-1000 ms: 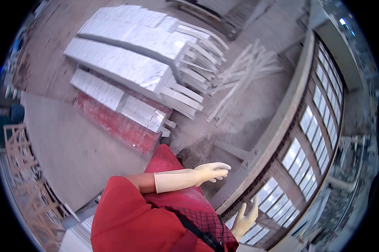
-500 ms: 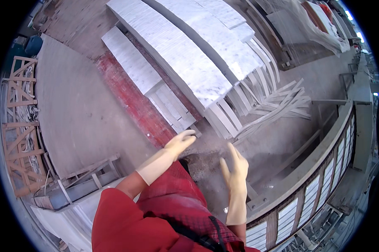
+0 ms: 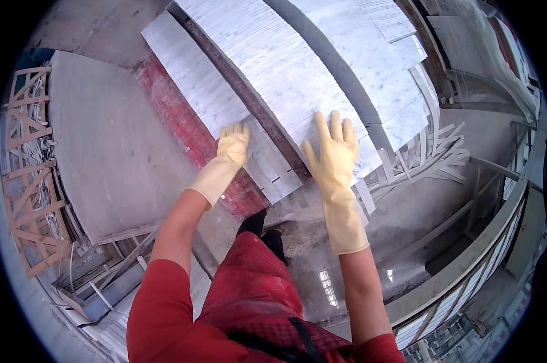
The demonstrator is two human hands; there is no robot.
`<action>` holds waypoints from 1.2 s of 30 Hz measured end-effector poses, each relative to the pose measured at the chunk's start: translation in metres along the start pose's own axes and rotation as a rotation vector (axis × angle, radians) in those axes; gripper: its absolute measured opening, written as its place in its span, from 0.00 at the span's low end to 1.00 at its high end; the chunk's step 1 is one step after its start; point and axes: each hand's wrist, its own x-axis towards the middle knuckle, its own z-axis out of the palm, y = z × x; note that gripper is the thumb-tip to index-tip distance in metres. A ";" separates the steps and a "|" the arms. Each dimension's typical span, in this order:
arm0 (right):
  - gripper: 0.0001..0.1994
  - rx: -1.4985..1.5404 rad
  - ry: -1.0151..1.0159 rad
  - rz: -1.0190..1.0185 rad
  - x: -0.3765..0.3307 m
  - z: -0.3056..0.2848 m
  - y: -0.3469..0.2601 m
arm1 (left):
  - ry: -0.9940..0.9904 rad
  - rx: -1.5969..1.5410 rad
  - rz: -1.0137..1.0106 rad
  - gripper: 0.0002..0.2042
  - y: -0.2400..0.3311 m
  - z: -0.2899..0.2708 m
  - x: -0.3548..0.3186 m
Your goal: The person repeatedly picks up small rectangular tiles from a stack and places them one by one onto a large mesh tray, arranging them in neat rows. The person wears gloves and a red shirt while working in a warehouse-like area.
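Observation:
Both my hands wear long cream rubber gloves. My left hand [image 3: 233, 144], fingers stretched forward, is over the near end of the low stack of narrow white-grey stone strips [image 3: 191, 78]; whether it touches them I cannot tell. With its fingers spread, my right hand [image 3: 336, 151] is over the near end of the taller stack of white stone strips [image 3: 273, 54], and contact is again unclear. The low stack lies along a red, dusty base [image 3: 176, 115]. Beyond a dark gap stands another stack of white, grey-veined stone [image 3: 370, 72].
Thin stone offcuts [image 3: 446, 154] lie scattered right of the stacks. A long metal frame with a rail [image 3: 467, 254] curves along the right. Wooden crates [image 3: 28, 187] stand at the far left, beside a broad grey surface [image 3: 116, 139]. Wet floor [image 3: 322, 272] lies near my feet.
Both hands have moved forward, from short of the stacks to over their near ends. My right fingers have spread. The view has shifted, with the stacks nearer to me.

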 end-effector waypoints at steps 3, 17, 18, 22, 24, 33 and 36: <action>0.36 -0.019 -0.032 0.016 0.003 0.003 0.000 | 0.020 0.148 0.061 0.40 -0.011 0.009 0.039; 0.39 -0.040 -0.080 0.035 0.007 0.009 0.006 | -0.052 0.395 0.174 0.20 -0.035 0.056 0.150; 0.39 -0.039 -0.086 0.034 0.008 0.010 0.006 | -0.066 0.406 0.188 0.20 -0.032 0.056 0.144; 0.39 -0.059 -0.116 0.029 0.012 0.009 0.003 | -0.094 0.373 0.228 0.21 -0.023 0.070 0.125; 0.38 -0.074 -0.126 0.037 0.012 0.010 0.000 | -0.075 0.302 0.239 0.23 -0.024 0.066 0.118; 0.38 -0.080 -0.124 0.040 0.009 0.011 0.001 | 0.122 -0.120 -0.044 0.51 -0.059 0.048 0.082; 0.38 -0.080 -0.130 0.046 0.010 0.011 0.002 | 0.002 -0.106 -0.099 0.58 -0.059 0.036 0.088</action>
